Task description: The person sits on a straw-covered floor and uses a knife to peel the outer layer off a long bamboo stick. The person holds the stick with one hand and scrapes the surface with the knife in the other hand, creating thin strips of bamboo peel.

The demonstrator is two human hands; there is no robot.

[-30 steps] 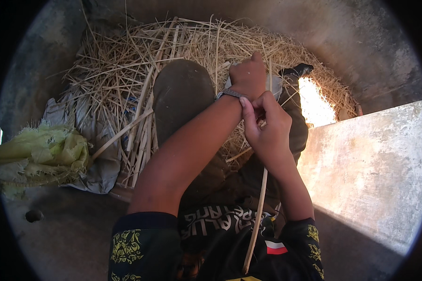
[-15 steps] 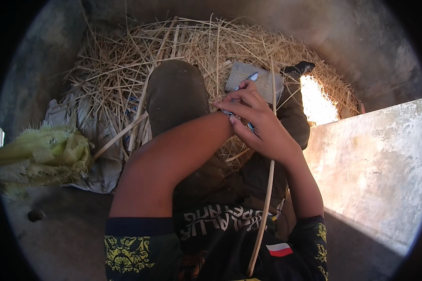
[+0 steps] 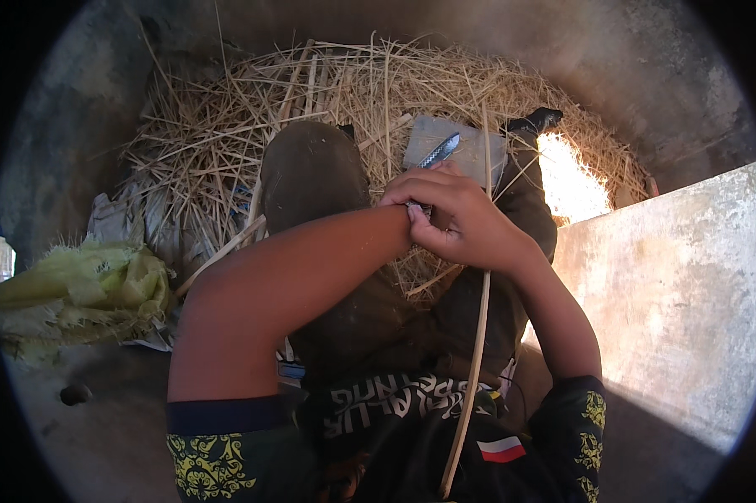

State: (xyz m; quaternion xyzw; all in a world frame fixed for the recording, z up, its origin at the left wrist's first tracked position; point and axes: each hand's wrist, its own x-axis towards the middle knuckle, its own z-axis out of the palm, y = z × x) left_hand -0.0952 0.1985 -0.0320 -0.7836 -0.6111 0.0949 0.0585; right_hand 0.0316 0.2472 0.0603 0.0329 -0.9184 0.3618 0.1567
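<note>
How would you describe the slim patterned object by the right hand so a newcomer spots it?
Find the straw heap at the picture's top, then the flat grey slab between the legs. Over its left part, just beyond the right hand, a slim object points forward and right. Its blue-silver checkered pattern sets it apart from the plain slab and tan straw.

my feed is mostly dim, while hard light on the right blows out 1 patch beside the straw (image 3: 378, 84) and glares off the slab (image 3: 663, 293). the right hand (image 3: 466, 214) reads clearly; the trousers (image 3: 315, 176) sink into murk. black vignetting rings my fisheye view, and the wall (image 3: 646, 67) looks soft.
</note>
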